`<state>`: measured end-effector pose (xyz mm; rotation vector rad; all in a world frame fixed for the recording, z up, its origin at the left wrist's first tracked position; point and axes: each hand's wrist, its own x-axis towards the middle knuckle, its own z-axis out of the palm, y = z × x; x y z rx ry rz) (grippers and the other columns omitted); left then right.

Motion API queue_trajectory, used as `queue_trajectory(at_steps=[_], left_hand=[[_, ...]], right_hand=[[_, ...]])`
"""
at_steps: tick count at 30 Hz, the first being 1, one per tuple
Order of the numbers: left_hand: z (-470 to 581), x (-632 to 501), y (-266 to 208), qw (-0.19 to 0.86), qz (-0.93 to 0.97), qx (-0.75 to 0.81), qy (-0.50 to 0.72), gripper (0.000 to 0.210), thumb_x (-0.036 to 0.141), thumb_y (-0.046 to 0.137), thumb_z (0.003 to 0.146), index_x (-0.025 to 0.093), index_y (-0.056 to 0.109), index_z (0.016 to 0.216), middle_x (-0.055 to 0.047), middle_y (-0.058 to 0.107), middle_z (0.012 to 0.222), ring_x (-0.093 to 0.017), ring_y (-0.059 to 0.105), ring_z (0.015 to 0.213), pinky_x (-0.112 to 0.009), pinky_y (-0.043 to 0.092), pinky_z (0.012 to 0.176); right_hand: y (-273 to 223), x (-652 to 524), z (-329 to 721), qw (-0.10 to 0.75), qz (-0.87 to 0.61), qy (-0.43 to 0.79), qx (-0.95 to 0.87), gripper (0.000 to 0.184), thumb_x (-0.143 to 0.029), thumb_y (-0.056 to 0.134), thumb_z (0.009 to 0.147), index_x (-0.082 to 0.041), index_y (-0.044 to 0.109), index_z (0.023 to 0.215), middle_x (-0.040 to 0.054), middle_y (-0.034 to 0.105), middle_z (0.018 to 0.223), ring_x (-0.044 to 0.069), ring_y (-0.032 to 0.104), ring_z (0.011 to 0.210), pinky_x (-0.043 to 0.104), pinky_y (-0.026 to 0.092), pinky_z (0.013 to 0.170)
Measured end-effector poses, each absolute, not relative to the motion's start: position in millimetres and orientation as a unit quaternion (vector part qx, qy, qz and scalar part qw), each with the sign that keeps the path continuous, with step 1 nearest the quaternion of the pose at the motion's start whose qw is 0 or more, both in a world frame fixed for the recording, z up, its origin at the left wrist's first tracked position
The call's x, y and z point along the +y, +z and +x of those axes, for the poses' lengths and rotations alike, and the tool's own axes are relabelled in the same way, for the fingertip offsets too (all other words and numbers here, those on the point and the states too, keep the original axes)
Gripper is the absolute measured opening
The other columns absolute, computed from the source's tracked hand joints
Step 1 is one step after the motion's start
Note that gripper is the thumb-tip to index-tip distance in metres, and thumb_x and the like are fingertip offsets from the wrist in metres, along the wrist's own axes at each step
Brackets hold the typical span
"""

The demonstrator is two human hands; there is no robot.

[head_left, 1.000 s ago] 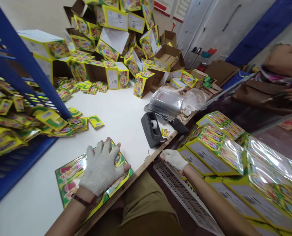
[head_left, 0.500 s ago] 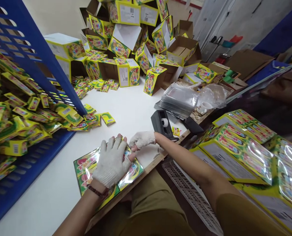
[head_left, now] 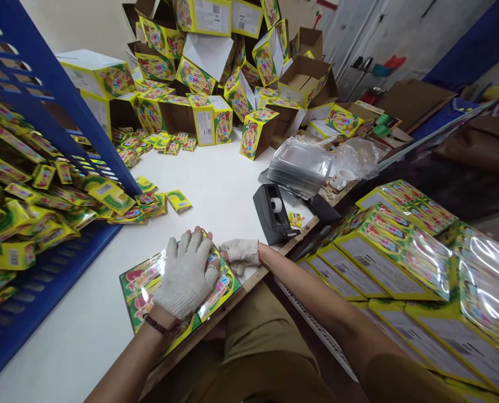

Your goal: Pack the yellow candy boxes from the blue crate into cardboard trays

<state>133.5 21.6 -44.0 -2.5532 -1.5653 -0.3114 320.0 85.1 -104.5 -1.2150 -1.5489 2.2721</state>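
Note:
My left hand [head_left: 186,274], in a white fingerless-tip glove, lies flat with fingers spread on a green and yellow display box [head_left: 138,288] with a shiny clear cover. The box rests at the table's front edge. At its right end is my right hand [head_left: 241,253], gloved too, with fingers curled in against the box's side. Whatever its fingertips pinch is hidden. A black tape dispenser [head_left: 270,215] with a white roll stands just beyond my right hand.
A blue crate [head_left: 77,246] of small yellow packets is on the left. Open cartons [head_left: 207,120] pile up at the back. Clear plastic lids [head_left: 300,165] are stacked near a cup [head_left: 342,179]. Filled boxes [head_left: 400,246] stand to the right, below the table edge [head_left: 253,280].
The view has shifted slightly, moving the scene a little left. My left hand stays flat on the box. My right hand is slightly lower along the box's right end, its fingers more curled.

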Motion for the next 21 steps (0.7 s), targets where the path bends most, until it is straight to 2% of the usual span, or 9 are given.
queue_trajectory(at_steps=[3, 5, 7, 8, 10, 13, 15, 18, 21], left_hand=[[118.6, 1.2, -41.9, 0.056, -0.875, -0.470, -0.103, 0.051, 0.039, 0.046, 0.092, 0.014, 0.052, 0.136, -0.019, 0.048, 0.145, -0.038, 0.041, 0.133, -0.060, 0.031, 0.107], [100.6, -21.9, -41.8, 0.056, -0.899, -0.423, -0.100, 0.053, 0.041, 0.049, 0.091, 0.019, 0.048, 0.139, -0.015, 0.045, 0.148, -0.036, 0.040, 0.135, -0.058, 0.028, 0.110], [79.8, -47.7, -45.2, 0.061, -0.916, -0.383, -0.104, 0.057, 0.040, 0.052, 0.089, 0.020, 0.046, 0.142, -0.013, 0.042, 0.151, -0.034, 0.039, 0.137, -0.056, 0.024, 0.114], [69.9, -59.4, -48.8, 0.063, -0.922, -0.365, -0.113, 0.057, 0.037, 0.054, 0.088, 0.020, 0.045, 0.142, -0.013, 0.042, 0.151, -0.033, 0.039, 0.137, -0.055, 0.023, 0.115], [53.9, -76.7, -59.4, 0.067, -0.929, -0.331, -0.149, 0.056, 0.027, 0.054, 0.085, 0.017, 0.047, 0.140, -0.015, 0.048, 0.146, -0.033, 0.042, 0.135, -0.055, 0.023, 0.116], [46.2, -80.3, -78.2, 0.084, -0.919, -0.324, -0.209, 0.051, 0.017, 0.054, 0.082, 0.016, 0.053, 0.133, -0.015, 0.061, 0.131, -0.033, 0.048, 0.129, -0.058, 0.029, 0.112], [53.2, -68.7, -86.3, 0.102, -0.901, -0.347, -0.237, 0.048, 0.015, 0.055, 0.081, 0.017, 0.055, 0.129, -0.014, 0.065, 0.126, -0.032, 0.052, 0.125, -0.057, 0.033, 0.110], [73.1, -43.8, -87.3, 0.124, -0.881, -0.370, -0.268, 0.042, 0.013, 0.057, 0.082, 0.020, 0.058, 0.123, -0.010, 0.068, 0.122, -0.029, 0.058, 0.118, -0.054, 0.035, 0.108], [89.0, -26.5, -82.4, 0.129, -0.878, -0.377, -0.265, 0.036, 0.014, 0.056, 0.083, 0.020, 0.061, 0.118, -0.009, 0.070, 0.119, -0.029, 0.061, 0.112, -0.052, 0.037, 0.105]], right_hand=[[-107.9, 64.0, 320.7, 0.210, -0.460, 0.623, -0.597, 0.039, -0.048, 0.061, 0.083, -0.016, 0.053, 0.106, 0.0045, 0.065, 0.084, 0.016, 0.064, 0.069, 0.028, 0.053, 0.061], [-107.4, 46.0, 323.7, 0.306, -0.439, 0.471, -0.701, 0.045, -0.046, 0.051, 0.090, -0.015, 0.051, 0.123, 0.0154, 0.062, 0.119, 0.024, 0.062, 0.107, 0.040, 0.053, 0.088], [-106.6, 27.9, 327.4, 0.318, -0.346, 0.337, -0.816, 0.054, -0.048, 0.040, 0.096, -0.014, 0.045, 0.137, 0.0195, 0.043, 0.146, 0.028, 0.037, 0.139, 0.048, 0.036, 0.110], [-106.6, 20.4, 329.1, 0.301, -0.298, 0.279, -0.862, 0.057, -0.051, 0.037, 0.097, -0.014, 0.044, 0.140, 0.0191, 0.037, 0.152, 0.028, 0.025, 0.146, 0.050, 0.028, 0.115], [-107.7, 11.5, 331.4, 0.259, -0.240, 0.183, -0.918, 0.059, -0.053, 0.036, 0.097, -0.015, 0.044, 0.142, 0.0177, 0.034, 0.155, 0.028, 0.011, 0.150, 0.053, 0.020, 0.117], [-109.8, 17.2, 332.6, 0.245, -0.208, 0.096, -0.942, 0.051, -0.048, 0.042, 0.097, -0.017, 0.051, 0.137, 0.0172, 0.037, 0.153, 0.030, 0.007, 0.151, 0.056, 0.020, 0.116], [-108.4, 30.4, 333.0, 0.252, -0.200, 0.071, -0.944, 0.047, -0.042, 0.041, 0.098, -0.015, 0.054, 0.134, 0.0189, 0.041, 0.150, 0.028, 0.013, 0.150, 0.054, 0.023, 0.115], [-97.9, 50.3, 334.4, 0.251, -0.218, 0.061, -0.941, 0.043, -0.032, 0.038, 0.098, -0.009, 0.054, 0.130, 0.0225, 0.052, 0.140, 0.025, 0.031, 0.144, 0.050, 0.027, 0.115], [-79.0, 55.0, 340.0, 0.221, -0.244, 0.067, -0.942, 0.042, -0.033, 0.044, 0.096, -0.007, 0.057, 0.126, 0.0242, 0.057, 0.132, 0.029, 0.041, 0.137, 0.052, 0.032, 0.112]])
